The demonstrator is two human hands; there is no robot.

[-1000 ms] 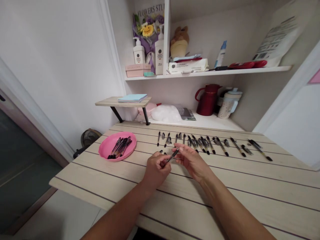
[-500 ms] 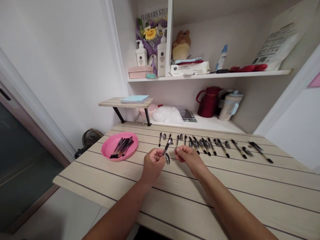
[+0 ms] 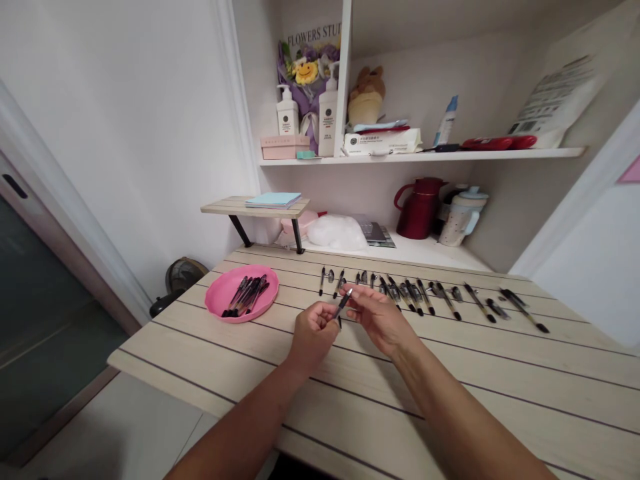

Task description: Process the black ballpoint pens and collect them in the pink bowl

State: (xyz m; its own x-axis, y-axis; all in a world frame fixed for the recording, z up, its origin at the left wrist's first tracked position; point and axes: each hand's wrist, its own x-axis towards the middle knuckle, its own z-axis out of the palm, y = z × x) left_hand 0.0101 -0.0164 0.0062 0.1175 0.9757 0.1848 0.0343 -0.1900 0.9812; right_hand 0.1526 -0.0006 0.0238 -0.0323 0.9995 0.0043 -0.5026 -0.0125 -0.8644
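Observation:
My left hand [image 3: 316, 333] is closed around a dark pen [image 3: 344, 304], its pale tip slanting up and to the right. Close by the pen's upper end is my right hand [image 3: 377, 317], its fingers loosely curved and its thumb apart from the forefinger; whether they touch the pen is hard to see. Beyond both hands, several black pens and pen parts [image 3: 415, 297] lie in a row across the table, small dark clear pieces [image 3: 496, 307] among them. To the left stands a pink dish [image 3: 213, 297] with a bunch of black pens [image 3: 246, 295] in it.
At the back left, a small raised shelf [image 3: 220, 205] on black legs carries blue paper [image 3: 273, 199]. Behind the slatted table [image 3: 210, 360] are a white plastic bag [image 3: 336, 231], a red jug [image 3: 418, 208] and a pale cup [image 3: 461, 217]. A wall shelf [image 3: 450, 156] runs above.
My right hand has come up to the pen and loosened from its pinch. My left hand has shifted slightly right, and the dark clear piece under its pen no longer shows.

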